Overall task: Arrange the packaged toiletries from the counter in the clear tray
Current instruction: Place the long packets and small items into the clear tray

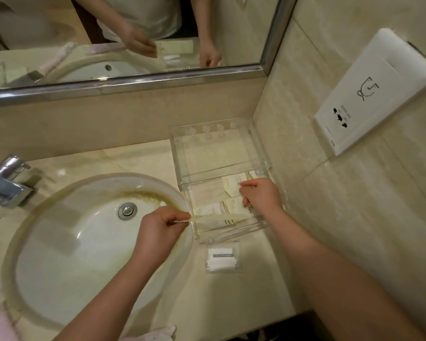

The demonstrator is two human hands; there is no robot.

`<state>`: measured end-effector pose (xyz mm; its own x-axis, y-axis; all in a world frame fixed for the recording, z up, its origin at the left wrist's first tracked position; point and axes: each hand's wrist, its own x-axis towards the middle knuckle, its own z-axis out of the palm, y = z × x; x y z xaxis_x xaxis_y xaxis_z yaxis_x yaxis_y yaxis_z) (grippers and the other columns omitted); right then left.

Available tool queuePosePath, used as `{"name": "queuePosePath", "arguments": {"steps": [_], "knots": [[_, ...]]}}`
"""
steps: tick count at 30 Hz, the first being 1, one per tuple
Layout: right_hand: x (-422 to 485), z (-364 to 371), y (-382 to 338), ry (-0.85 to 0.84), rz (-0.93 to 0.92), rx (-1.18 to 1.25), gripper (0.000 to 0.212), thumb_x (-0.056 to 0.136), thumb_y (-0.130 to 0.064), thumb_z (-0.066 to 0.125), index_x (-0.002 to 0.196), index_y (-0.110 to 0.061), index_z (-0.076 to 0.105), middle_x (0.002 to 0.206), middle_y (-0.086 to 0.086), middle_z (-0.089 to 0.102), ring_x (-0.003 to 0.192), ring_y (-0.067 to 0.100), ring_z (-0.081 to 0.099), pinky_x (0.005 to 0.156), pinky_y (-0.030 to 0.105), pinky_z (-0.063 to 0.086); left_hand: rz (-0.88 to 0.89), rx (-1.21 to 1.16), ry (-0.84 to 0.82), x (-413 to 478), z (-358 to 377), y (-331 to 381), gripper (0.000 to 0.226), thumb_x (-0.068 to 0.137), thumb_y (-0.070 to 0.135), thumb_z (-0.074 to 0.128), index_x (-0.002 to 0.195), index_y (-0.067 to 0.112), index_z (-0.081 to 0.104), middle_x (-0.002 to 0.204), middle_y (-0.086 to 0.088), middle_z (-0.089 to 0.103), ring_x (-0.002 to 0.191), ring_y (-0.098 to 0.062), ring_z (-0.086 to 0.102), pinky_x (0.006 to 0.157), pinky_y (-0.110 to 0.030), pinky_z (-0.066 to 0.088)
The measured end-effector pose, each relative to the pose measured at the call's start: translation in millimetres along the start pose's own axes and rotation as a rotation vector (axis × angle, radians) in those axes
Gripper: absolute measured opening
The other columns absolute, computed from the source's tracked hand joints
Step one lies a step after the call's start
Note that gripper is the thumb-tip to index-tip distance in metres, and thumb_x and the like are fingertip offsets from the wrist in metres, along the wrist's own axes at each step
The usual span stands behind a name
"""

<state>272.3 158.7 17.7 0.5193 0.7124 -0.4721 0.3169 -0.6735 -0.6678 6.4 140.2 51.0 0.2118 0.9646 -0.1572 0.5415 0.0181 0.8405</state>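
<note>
A clear two-level acrylic tray point(261, 153) stands in the counter's back right corner. Its lower front section holds several pale paper-wrapped toiletry packets point(213, 211). My left hand point(161, 227) is over the sink's right rim, pinching the end of a long thin pale packet point(219, 218) that reaches across into the tray's front section. My right hand point(261, 196) is inside that section, fingers pressed down on a cream packet point(232, 184). A small clear bag of cotton swabs point(223, 259) lies on the counter just in front of the tray.
An oval white sink point(84, 242) with a metal drain fills the left of the counter. A chrome tap point(6, 180) stands at far left. A mirror point(133, 33) runs along the back wall, and a white socket panel point(369, 94) is on the right wall.
</note>
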Motion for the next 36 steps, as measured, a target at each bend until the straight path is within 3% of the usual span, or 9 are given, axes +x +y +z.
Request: {"name": "queuePosePath", "arguments": {"steps": [3, 6, 11, 14, 18, 24, 27, 30, 36], "knots": [[-1.9, -13.7, 2.7, 0.058, -0.031, 0.117, 0.021, 0.088, -0.034, 0.06, 0.099, -0.022, 0.073, 0.061, 0.0, 0.073, 0.046, 0.014, 0.058, 0.057, 0.032, 0.052, 0.31, 0.115, 0.029, 3.0, 13.6, -1.3, 0.022, 0.074, -0.007, 0.075, 0.083, 0.012, 0.078, 0.094, 0.008, 0.072, 0.093, 0.009, 0.062, 0.084, -0.002, 0.042], [-15.3, -31.6, 15.4, -0.018, -0.026, -0.037, 0.04, 0.092, -0.051, 0.047, 0.094, -0.019, 0.071, 0.075, -0.001, 0.074, 0.068, 0.018, 0.067, 0.072, 0.036, 0.053, 0.496, 0.156, 0.057, 4.6, 26.0, 1.4, 0.012, 0.078, 0.001, 0.069, 0.084, 0.006, 0.077, 0.096, -0.003, 0.074, 0.099, -0.005, 0.064, 0.092, -0.006, 0.044], [-36.1, -45.8, 27.8, -0.302, 0.116, 0.071, 0.03, 0.091, -0.044, 0.058, 0.101, -0.018, 0.07, 0.085, -0.002, 0.077, 0.07, 0.011, 0.065, 0.061, 0.029, 0.047, 0.531, 0.133, 0.108, 7.5, 42.5, 3.1, 0.021, 0.087, 0.013, 0.059, 0.085, 0.002, 0.076, 0.097, -0.009, 0.073, 0.102, -0.016, 0.065, 0.096, -0.011, 0.044], [-34.5, -48.7, 28.7, -0.242, 0.138, 0.168, 0.025, 0.087, -0.031, 0.067, 0.105, -0.015, 0.068, 0.074, -0.004, 0.075, 0.059, 0.008, 0.055, 0.052, 0.025, 0.039, 0.507, 0.141, 0.071, 8.7, 50.4, 1.6, 0.022, 0.087, 0.019, 0.06, 0.091, 0.004, 0.076, 0.103, -0.008, 0.071, 0.105, -0.012, 0.062, 0.097, -0.009, 0.042], [-34.5, -52.7, 29.8, -0.173, 0.134, 0.201, 0.02, 0.088, -0.027, 0.067, 0.096, -0.009, 0.067, 0.073, 0.004, 0.066, 0.063, 0.015, 0.049, 0.048, 0.023, 0.031, 0.394, 0.151, -0.02, 10.0, 55.0, 2.1, 0.029, 0.081, 0.024, 0.076, 0.105, 0.009, 0.074, 0.117, -0.001, 0.064, 0.106, 0.002, 0.052, 0.095, -0.002, 0.035], [-38.8, -46.7, 32.6, -0.109, 0.083, 0.279, 0.011, 0.089, -0.02, 0.064, 0.093, -0.012, 0.068, 0.073, 0.002, 0.066, 0.059, 0.008, 0.055, 0.054, 0.019, 0.039, 0.239, 0.187, -0.077, 13.2, 58.0, 9.7, 0.04, 0.078, 0.022, 0.079, 0.115, 0.019, 0.067, 0.117, 0.009, 0.062, 0.103, 0.001, 0.053, 0.089, -0.009, 0.037], [-42.8, -44.7, 20.7, -0.099, 0.015, 0.38, 0.013, 0.092, -0.021, 0.058, 0.085, -0.017, 0.069, 0.067, -0.003, 0.064, 0.06, 0.008, 0.057, 0.052, 0.021, 0.04, 0.008, 0.01, -0.16, 13.2, 58.8, 23.1, 0.04, 0.077, 0.024, 0.079, 0.114, 0.03, 0.066, 0.1, 0.016, 0.066, 0.089, 0.002, 0.06, 0.08, -0.012, 0.046], [-47.5, -43.1, 2.1, -0.136, -0.05, 0.526, 0.017, 0.096, -0.021, 0.055, 0.088, -0.017, 0.069, 0.071, -0.002, 0.068, 0.059, 0.007, 0.059, 0.052, 0.022, 0.043, -0.161, -0.149, -0.273, 17.9, 60.6, 34.9, 0.015, 0.079, 0.015, 0.077, 0.093, 0.018, 0.075, 0.084, -0.003, 0.073, 0.074, -0.012, 0.066, 0.073, -0.033, 0.054], [-69.7, -28.5, -7.6, -0.302, -0.193, 0.385, 0.006, 0.091, -0.013, 0.063, 0.089, -0.016, 0.068, 0.08, -0.001, 0.073, 0.071, 0.009, 0.069, 0.062, 0.021, 0.051, -0.618, -0.75, -0.232, 5.8, 81.7, 58.3, 0.006, 0.078, 0.005, 0.077, 0.082, 0.002, 0.073, 0.073, -0.011, 0.073, 0.06, -0.018, 0.067, 0.055, -0.026, 0.053]]}}
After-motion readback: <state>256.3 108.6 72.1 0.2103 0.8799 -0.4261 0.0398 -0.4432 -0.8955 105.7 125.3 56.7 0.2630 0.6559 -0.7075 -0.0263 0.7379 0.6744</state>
